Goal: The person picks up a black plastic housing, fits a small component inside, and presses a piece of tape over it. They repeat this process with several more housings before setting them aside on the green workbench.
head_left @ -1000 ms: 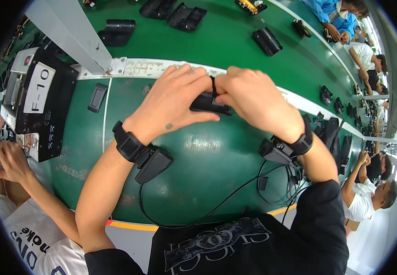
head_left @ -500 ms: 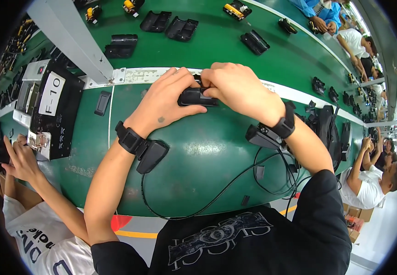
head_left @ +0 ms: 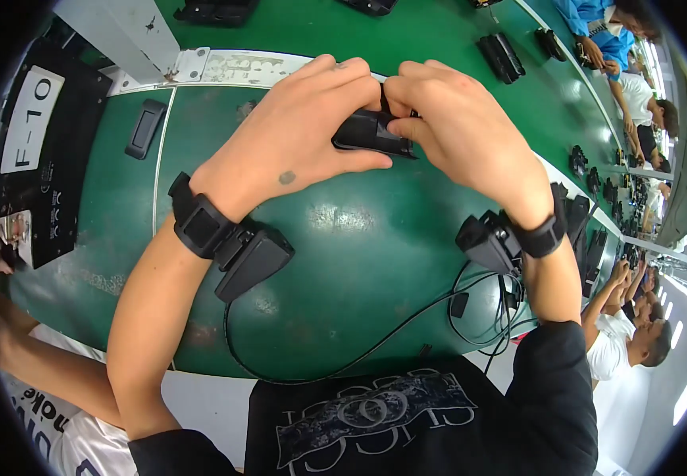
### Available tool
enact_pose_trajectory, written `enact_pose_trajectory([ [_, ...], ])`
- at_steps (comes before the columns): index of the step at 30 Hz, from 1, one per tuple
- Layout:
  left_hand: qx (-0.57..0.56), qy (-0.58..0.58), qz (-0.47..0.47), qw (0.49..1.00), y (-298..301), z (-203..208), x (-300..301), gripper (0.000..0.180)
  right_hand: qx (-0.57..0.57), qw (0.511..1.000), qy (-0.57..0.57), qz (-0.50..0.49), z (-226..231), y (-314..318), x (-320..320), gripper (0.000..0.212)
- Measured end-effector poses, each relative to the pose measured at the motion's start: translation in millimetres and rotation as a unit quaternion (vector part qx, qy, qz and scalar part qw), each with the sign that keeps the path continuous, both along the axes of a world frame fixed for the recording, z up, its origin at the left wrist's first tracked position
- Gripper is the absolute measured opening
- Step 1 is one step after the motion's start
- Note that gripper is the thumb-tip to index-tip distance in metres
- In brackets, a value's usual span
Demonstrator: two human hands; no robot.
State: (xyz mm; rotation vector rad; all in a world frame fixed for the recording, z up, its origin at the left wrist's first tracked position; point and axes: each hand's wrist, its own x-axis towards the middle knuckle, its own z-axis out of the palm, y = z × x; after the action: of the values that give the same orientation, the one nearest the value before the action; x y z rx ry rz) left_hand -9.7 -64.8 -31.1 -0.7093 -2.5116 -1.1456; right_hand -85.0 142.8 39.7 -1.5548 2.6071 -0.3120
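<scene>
Both hands grip a black plastic housing (head_left: 369,133) over the green workbench (head_left: 335,301), close to its far white edge. My left hand (head_left: 300,131) wraps round the housing's left end, thumb along the near side. At its other end, my right hand (head_left: 466,131) is closed on it, the thumb pressing the top. The housing's far side is hidden by my fingers. On each wrist is a black strapped device; the left device (head_left: 256,258) and the right device (head_left: 490,242) connect to black cables on the bench.
A grey metal post (head_left: 125,36) rises beyond the bench at left, near a black box (head_left: 50,159) and a small black frame-shaped part (head_left: 146,128). Black housings (head_left: 501,57) lie on the green surface beyond. Co-workers sit at left and along the right.
The view has tilted and moved closer, so the hands and housing appear larger. Both hands keep hold of the housing. The co-worker's hand at left has moved lower beside the black box.
</scene>
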Motion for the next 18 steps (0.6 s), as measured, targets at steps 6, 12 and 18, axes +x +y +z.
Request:
enact_pose_trajectory([
  [6, -0.009, -0.006, 0.013, 1.0, -3, 1, 5, 0.042, 0.037, 0.999, 0.011, -0.01, -4, -9, -3, 0.019],
  [12, 0.092, -0.062, 0.063, 0.992, -3, 8, 15, 0.041, 0.148, 0.983, 0.046, -0.096, 2, 15, -14, 0.021],
  [18, 0.089, -0.041, 0.092, 0.991, -2, 4, 7, 0.036, 0.146, 0.935, 0.151, -0.286, 9, 62, -91, 0.025],
])
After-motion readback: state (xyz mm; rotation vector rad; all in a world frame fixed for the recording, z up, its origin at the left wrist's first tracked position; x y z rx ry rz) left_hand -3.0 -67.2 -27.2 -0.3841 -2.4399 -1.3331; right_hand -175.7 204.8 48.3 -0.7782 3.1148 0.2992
